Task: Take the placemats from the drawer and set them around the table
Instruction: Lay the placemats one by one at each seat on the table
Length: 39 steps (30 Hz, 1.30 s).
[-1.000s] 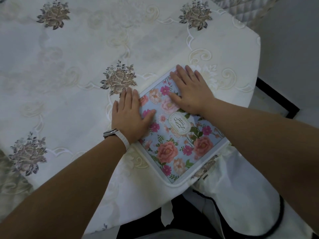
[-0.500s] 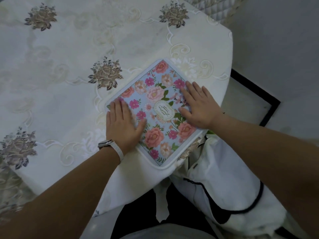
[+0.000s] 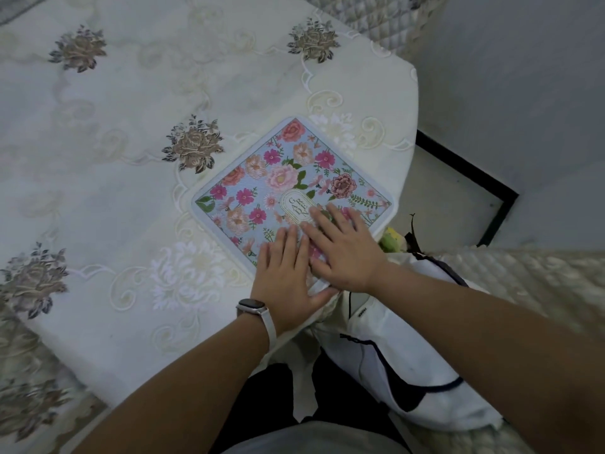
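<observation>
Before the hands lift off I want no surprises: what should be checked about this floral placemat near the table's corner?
1. Placemat lies flat on the tablecloth: ok.
2. Left hand and right hand open, gripping nothing: ok.
3. Placemat's near corner not overhanging: cannot tell, the hands cover it.
4. Tablecloth smooth around the placemat: ok.
5. Other placemats already set: cannot tell, none in view.
</observation>
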{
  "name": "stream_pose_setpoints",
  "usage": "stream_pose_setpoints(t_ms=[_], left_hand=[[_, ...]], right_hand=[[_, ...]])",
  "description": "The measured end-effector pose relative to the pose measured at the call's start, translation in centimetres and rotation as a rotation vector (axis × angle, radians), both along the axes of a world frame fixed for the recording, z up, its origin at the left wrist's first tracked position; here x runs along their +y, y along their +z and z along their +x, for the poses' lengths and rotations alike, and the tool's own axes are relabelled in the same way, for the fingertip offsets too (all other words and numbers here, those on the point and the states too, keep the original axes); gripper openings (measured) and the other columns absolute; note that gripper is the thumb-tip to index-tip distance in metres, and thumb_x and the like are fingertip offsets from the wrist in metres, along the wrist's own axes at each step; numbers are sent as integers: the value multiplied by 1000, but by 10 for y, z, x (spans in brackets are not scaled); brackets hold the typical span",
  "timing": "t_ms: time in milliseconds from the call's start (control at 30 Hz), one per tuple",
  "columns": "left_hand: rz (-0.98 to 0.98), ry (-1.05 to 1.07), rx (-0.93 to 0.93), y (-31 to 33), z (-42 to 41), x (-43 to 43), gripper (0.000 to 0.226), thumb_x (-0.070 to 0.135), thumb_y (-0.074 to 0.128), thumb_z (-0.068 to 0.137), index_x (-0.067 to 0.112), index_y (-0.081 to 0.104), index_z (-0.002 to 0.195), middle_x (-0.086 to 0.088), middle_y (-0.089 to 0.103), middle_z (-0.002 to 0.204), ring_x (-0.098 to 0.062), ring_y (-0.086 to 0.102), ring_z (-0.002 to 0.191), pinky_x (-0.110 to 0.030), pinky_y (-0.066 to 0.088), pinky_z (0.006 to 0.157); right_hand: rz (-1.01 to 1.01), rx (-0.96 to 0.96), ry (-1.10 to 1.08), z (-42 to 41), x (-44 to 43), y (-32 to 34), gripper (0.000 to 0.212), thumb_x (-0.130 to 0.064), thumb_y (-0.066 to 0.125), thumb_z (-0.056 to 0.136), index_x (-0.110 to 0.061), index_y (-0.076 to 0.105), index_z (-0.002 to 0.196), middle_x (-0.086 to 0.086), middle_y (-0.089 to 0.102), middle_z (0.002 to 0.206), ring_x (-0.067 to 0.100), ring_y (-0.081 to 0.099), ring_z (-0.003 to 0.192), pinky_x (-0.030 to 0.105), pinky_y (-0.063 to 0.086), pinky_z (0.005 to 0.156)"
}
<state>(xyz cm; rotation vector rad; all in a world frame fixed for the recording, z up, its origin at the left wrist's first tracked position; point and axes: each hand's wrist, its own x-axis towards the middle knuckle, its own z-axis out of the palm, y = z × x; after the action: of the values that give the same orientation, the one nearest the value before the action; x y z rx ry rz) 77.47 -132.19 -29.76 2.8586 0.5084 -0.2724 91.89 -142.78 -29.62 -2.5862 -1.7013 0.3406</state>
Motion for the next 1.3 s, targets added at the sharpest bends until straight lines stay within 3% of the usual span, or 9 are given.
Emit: stream_pose_setpoints(t_ms=[267, 500, 700, 867, 1033, 1133, 1300], left_hand=[[4, 49, -31, 0, -5, -3, 96, 83, 26, 86, 16, 23, 155, -10, 24, 162, -30, 16, 150, -53, 15, 119], [6, 118, -12, -3, -34, 1, 81, 74, 17, 94, 24, 5, 158, -3, 3, 166, -23, -1, 153, -43, 5, 121], [-58, 162, -12, 8, -40, 3, 83, 71, 22, 93, 23, 5, 158, -1, 4, 166, -20, -1, 153, -42, 6, 120], [-129, 226, -37, 21, -56, 3, 74, 57, 36, 93, 16, 29, 154, -7, 25, 162, -26, 20, 150, -51, 21, 119], [-206, 339, -68, 42, -81, 10, 64, 38, 52, 91, 10, 42, 148, -13, 42, 153, -32, 35, 143, -41, 25, 117], [-159, 439, -133, 61, -94, 8, 61, 32, 56, 88, 7, 49, 142, -16, 52, 144, -35, 46, 135, -44, 34, 112], [-61, 464, -198, 92, -111, 4, 55, 39, 51, 88, 4, 61, 130, -17, 63, 130, -35, 58, 120, -45, 44, 102]], right_hand=[[-17, 23, 129, 22, -11, 5, 65, -65, 15, 96, -35, 19, 154, -2, 11, 164, 25, 9, 151, 50, 8, 121], [-47, 7, 25, 60, -30, 0, 60, -67, 4, 97, -43, -1, 151, -3, -1, 163, 25, -2, 151, 49, 0, 121], [-16, 78, -44, 90, -53, -2, 67, -63, 12, 97, -29, 18, 155, 2, 11, 164, 25, 5, 151, 46, 6, 121], [58, 121, -80, 89, -62, -1, 72, -58, 17, 97, -15, 23, 155, 8, 15, 163, 23, 9, 150, 42, 6, 120], [124, 156, -89, 82, -62, 16, 53, -39, 47, 96, -14, 45, 142, 11, 35, 155, 29, 28, 144, 51, 18, 119], [161, 136, -32, 74, -54, 35, 42, -29, 52, 94, -12, 55, 132, 10, 52, 137, 28, 46, 128, 47, 25, 113], [206, 220, 172, 44, -28, 77, 35, -28, 48, 100, -9, 60, 126, 8, 63, 121, 27, 57, 108, 42, 45, 91]])
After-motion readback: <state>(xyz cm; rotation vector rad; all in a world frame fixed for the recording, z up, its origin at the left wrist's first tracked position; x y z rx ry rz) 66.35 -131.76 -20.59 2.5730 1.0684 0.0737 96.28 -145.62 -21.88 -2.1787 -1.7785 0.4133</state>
